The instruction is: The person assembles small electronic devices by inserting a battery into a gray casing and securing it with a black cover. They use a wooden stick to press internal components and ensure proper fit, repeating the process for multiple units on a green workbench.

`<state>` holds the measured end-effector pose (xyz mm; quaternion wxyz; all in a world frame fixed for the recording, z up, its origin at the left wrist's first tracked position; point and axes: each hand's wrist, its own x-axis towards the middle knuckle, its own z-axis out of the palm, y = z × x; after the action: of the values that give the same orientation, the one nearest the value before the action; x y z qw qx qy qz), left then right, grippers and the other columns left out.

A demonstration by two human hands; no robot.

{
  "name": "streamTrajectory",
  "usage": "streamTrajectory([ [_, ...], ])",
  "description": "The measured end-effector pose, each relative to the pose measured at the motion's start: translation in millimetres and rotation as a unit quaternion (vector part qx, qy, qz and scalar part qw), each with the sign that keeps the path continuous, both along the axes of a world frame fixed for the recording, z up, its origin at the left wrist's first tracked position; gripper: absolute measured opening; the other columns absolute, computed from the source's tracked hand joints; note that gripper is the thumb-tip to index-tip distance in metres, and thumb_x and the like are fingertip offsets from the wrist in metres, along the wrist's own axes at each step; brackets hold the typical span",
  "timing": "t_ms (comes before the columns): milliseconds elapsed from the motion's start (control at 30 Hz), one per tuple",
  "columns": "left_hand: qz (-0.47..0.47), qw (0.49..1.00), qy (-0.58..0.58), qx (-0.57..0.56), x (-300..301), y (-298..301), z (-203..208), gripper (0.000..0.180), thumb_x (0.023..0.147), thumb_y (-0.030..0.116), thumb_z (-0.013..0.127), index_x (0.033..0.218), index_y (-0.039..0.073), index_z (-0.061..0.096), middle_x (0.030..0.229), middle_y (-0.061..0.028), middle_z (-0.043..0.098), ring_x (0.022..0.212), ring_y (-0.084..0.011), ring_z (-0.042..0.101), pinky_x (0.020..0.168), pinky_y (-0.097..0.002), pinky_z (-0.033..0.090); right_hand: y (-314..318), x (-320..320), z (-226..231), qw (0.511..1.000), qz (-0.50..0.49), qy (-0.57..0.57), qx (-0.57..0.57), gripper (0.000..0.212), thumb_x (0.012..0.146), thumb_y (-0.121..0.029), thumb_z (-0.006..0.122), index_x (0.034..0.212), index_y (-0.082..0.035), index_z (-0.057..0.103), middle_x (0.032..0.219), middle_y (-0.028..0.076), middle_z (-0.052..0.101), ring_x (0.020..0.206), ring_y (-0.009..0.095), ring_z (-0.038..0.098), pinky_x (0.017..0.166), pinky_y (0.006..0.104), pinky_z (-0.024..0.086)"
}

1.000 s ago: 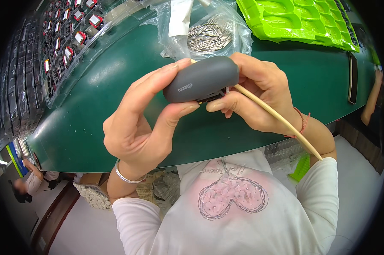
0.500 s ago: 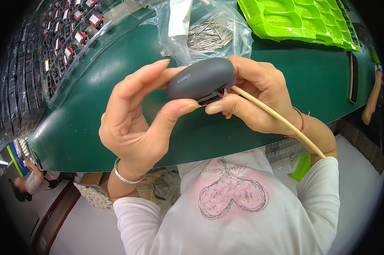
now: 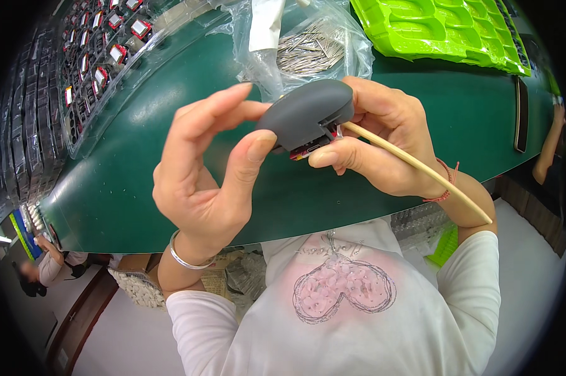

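Downward head-height fisheye view

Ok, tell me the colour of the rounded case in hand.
The rounded case is dark grey, seen best in the head view.

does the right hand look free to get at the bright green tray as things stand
Probably not: the right hand is gripping the dark grey case and the tan stick, though nothing seems to block its way to the green tray.

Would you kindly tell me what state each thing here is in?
Grey case: held raised, tilted, inner part showing.
Left hand: curved round the case's end, grip unclear.
Right hand: gripping case and stick.
Stick: slanting over the right wrist.
Clear bag: crumpled, metal pins inside.
Green tray: lying on the table.
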<state>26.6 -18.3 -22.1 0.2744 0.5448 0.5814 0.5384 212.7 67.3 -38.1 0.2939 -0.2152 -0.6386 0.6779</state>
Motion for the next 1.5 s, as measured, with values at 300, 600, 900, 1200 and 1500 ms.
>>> streamTrajectory([
  [300,-0.045,0.997,0.057,0.033,-6.5,-0.9,-2.5,0.043,0.088,0.011,0.067,0.123,-0.008,0.049,0.098,-0.0137,0.067,0.089,-0.0133,0.06,0.081,-0.025,0.047,-3.9,-0.9,6.7,0.998,-0.025,-0.013,-0.053,0.021,0.077,-0.004,0.075,0.092,0.001,0.062,0.072,0.0,0.052,0.065,0.005,0.044,0.056,0.0207,0.038],
  [600,-0.064,0.997,0.033,-0.023,-5.4,-2.4,3.8,0.056,0.079,0.005,0.074,0.126,-0.008,0.048,0.108,-0.0176,0.064,0.099,-0.0172,0.061,0.085,-0.0272,0.048,-4.2,-0.7,-0.8,0.999,-0.034,-0.04,0.015,0.02,0.076,-0.006,0.075,0.083,0.001,0.057,0.065,0.001,0.047,0.059,0.006,0.039,0.051,0.0215,0.033],
  [900,0.006,0.994,0.108,0.026,-11.9,3.2,2.0,0.041,0.091,0.014,0.061,0.124,-0.008,0.049,0.112,-0.0196,0.061,0.098,-0.0193,0.06,0.088,-0.0295,0.046,-4.5,-2.8,-2.0,0.999,-0.043,-0.018,0.021,0.022,0.076,-0.011,0.076,0.081,-0.001,0.057,0.061,0.002,0.045,0.054,0.01,0.038,0.049,0.023,0.033],
  [1200,-0.195,0.974,0.038,-0.109,-19.5,13.5,27.1,0.046,0.078,0.005,0.071,0.121,-0.004,0.057,0.099,-0.0104,0.061,0.088,-0.0154,0.06,0.078,-0.0263,0.049,0.8,-1.2,9.1,0.994,0.013,-0.079,0.072,0.022,0.077,-0.017,0.077,0.087,-0.002,0.063,0.07,0.005,0.065,0.059,0.011,0.058,0.056,0.0219,0.045],
  [1500,0.171,0.959,0.223,-0.023,-86.6,112.8,20.3,0.04,0.077,0.027,0.072,0.104,0.0,0.065,0.071,-0.0052,0.065,0.066,-0.0101,0.063,0.06,-0.0238,0.049,-2.8,-0.5,14.2,0.997,0.02,-0.069,0.021,0.011,0.084,-0.01,0.068,0.088,-0.001,0.065,0.075,0.007,0.066,0.064,0.01,0.059,0.057,0.0235,0.048],
])
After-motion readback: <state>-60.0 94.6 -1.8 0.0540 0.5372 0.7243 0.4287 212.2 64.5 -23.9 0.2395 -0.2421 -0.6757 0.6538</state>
